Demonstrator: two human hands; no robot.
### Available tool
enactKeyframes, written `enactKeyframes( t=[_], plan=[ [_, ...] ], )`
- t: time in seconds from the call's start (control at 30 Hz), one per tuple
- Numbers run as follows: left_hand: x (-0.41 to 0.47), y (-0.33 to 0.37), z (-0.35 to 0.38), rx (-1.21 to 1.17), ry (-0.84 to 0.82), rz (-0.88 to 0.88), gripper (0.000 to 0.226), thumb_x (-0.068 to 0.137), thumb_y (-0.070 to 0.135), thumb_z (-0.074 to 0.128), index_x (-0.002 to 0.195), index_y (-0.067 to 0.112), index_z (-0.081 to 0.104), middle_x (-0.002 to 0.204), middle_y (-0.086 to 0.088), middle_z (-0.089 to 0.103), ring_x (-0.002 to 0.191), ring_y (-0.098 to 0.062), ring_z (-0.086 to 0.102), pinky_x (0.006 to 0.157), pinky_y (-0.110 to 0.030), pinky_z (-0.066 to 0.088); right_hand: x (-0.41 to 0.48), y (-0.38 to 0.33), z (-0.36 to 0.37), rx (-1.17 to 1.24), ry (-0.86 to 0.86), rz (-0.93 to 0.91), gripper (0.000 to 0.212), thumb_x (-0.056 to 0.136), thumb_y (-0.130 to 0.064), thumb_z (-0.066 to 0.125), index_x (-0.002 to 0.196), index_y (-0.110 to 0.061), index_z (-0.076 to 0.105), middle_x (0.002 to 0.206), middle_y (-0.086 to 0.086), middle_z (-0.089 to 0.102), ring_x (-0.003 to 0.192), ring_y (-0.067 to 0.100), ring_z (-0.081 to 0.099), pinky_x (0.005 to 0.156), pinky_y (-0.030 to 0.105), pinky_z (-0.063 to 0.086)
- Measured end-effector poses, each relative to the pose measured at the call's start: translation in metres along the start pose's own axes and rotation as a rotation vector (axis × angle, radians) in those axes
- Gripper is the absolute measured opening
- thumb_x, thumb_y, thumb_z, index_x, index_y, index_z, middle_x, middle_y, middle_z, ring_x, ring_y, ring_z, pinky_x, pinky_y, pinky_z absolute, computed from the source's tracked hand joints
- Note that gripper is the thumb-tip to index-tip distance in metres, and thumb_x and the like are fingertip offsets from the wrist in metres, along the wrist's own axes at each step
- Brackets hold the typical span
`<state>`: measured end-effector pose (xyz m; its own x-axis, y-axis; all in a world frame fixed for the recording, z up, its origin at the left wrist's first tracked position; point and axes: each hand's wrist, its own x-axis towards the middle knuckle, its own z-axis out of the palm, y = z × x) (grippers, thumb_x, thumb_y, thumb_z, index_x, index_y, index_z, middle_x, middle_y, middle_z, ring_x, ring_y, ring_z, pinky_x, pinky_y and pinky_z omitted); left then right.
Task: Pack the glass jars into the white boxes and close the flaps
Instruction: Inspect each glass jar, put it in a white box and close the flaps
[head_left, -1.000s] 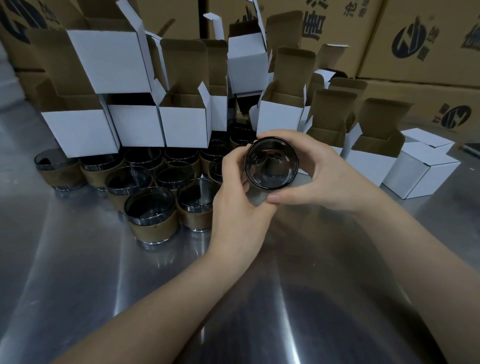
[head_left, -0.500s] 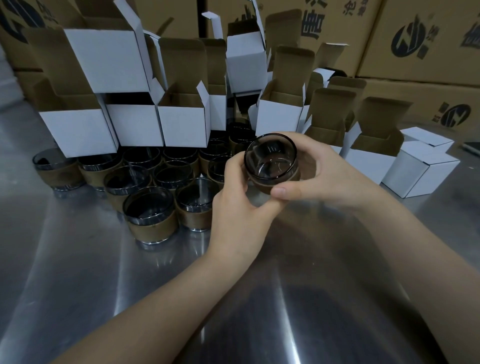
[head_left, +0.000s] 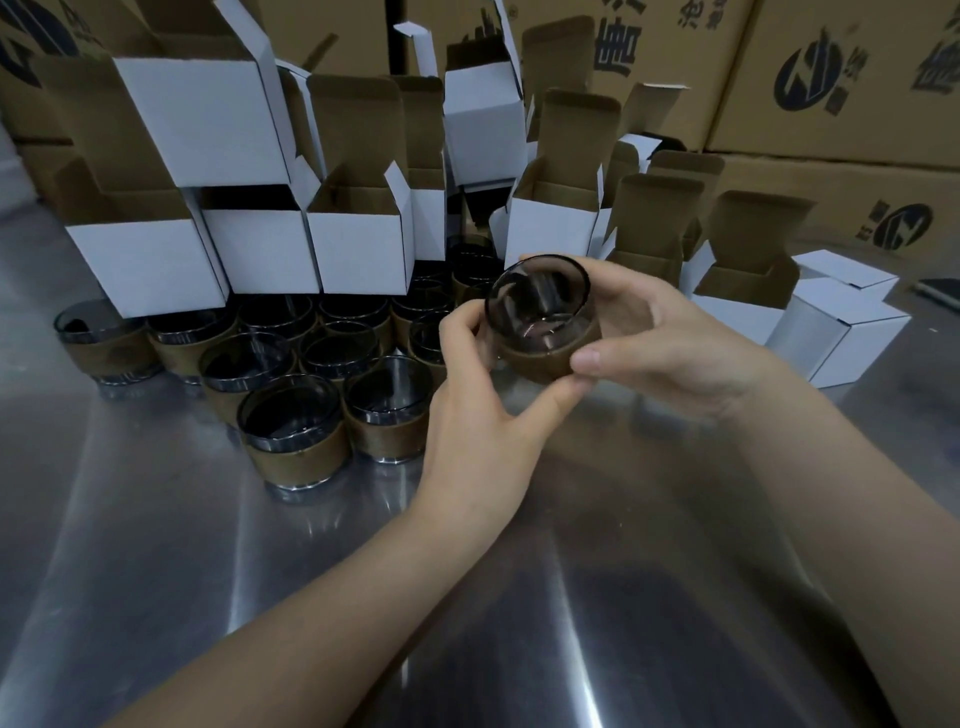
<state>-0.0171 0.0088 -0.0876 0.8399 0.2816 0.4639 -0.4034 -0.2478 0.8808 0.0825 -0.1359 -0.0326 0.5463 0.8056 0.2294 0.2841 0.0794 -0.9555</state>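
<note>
Both hands on one jar, held up off the surface in front of the boxes

We've got the jar (head_left: 540, 317) in the air, tilted so its mouth faces us, with a brown band round its lower half. Our left hand (head_left: 483, 415) has its grip clamped on the jar's left side, and the thumb reaches under the bottom edge. The right hand (head_left: 675, 343) has its grip clamped on it too, thumb on the near side of the band and fingers curled round the back. The spare jars (head_left: 291, 415) stand bunched upright on the shiny metal surface (head_left: 156, 519), just left of our hands. Behind them are the open white boxes (head_left: 363, 249), some stacked, flaps up. One closed box (head_left: 836, 332) sits off to the right, and big brown cartons (head_left: 831, 78) line the back.
</note>
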Motion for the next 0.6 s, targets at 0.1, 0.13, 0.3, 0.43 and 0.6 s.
enactKeyframes(
  t=[0.1,0.13,0.3,0.43,0.6],
  plan=[
    [0.001,-0.001,0.000,0.053,-0.003,0.021,0.077,0.080,0.026,0.079,0.138,0.030,0.029,0.143,0.015,0.050,0.131,0.003,0.045,0.106,-0.018,0.039,-0.001,0.002,-0.003,0.051,0.063,0.022,0.058,0.076,-0.008,0.071,0.132,-0.011,0.055,0.122,0.007,0.064,0.117,0.024,0.062,0.088,0.034,0.053],
    [0.001,-0.001,0.000,0.073,0.000,0.030,0.081,0.080,0.023,0.079,0.142,0.028,0.026,0.148,0.016,0.044,0.135,0.005,0.039,0.108,-0.015,0.035,-0.001,0.002,-0.004,0.049,0.079,0.035,0.059,0.075,-0.012,0.071,0.132,-0.012,0.055,0.123,0.008,0.064,0.117,0.025,0.062,0.088,0.035,0.053],
    [-0.001,0.003,0.001,0.344,0.064,0.239,0.077,0.085,0.013,0.073,0.149,0.021,0.030,0.158,0.005,0.026,0.146,-0.006,0.022,0.118,-0.022,0.023,0.002,0.001,0.002,-0.190,0.192,0.025,0.066,0.071,-0.021,0.075,0.132,-0.035,0.053,0.129,-0.009,0.059,0.121,0.009,0.057,0.091,0.031,0.053],
    [0.000,0.003,0.001,0.570,0.081,0.364,0.065,0.087,0.011,0.068,0.145,0.011,0.041,0.155,-0.002,0.035,0.146,-0.021,0.025,0.120,-0.028,0.018,0.003,-0.001,0.008,-0.301,0.231,-0.019,0.078,0.072,-0.016,0.078,0.137,-0.035,0.038,0.116,0.004,0.060,0.109,0.013,0.063,0.092,0.026,0.052],
    [-0.001,0.003,0.001,0.557,0.158,0.310,0.067,0.084,0.011,0.071,0.144,0.008,0.042,0.141,-0.008,0.046,0.133,-0.022,0.040,0.111,-0.036,0.036,0.005,-0.004,0.016,-0.444,0.266,-0.083,0.086,0.067,-0.024,0.084,0.136,-0.033,0.032,0.110,-0.004,0.061,0.109,0.009,0.061,0.094,0.025,0.051]
  ],
)
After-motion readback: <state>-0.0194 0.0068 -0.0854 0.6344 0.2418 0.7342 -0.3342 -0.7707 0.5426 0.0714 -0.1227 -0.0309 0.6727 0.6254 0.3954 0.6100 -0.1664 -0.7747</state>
